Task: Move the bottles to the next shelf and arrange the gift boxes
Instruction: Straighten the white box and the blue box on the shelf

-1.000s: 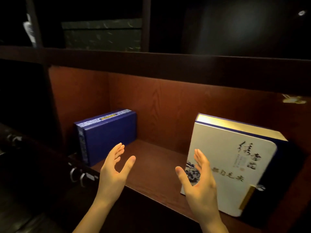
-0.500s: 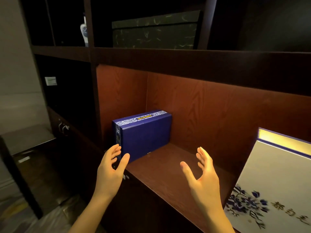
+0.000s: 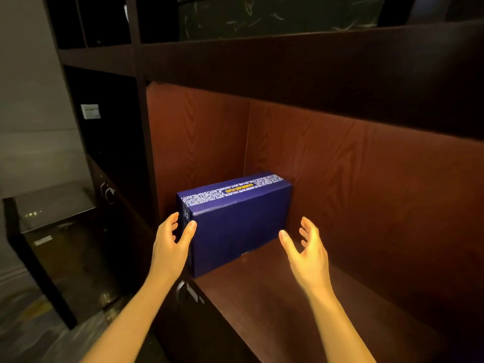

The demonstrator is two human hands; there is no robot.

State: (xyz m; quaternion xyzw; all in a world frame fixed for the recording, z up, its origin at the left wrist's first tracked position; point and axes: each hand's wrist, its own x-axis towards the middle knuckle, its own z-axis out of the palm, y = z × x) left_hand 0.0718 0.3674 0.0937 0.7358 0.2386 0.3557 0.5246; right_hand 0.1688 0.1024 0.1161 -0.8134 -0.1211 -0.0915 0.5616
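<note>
Left hand (image 3: 171, 244): forearm bare and extended forward, fingers and thumb curled in a partly closed grip. Right hand (image 3: 309, 254): forearm bare, palm turned inward, fingers spread, holding nothing.

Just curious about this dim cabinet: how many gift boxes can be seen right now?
2. A blue box stands in the shelf's left back corner, and a dark box sits on the shelf above. Others may be out of view.

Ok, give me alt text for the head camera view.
A left hand touches the near end of a blue gift box standing in a wooden shelf corner, while the open right hand reaches toward it.
</note>
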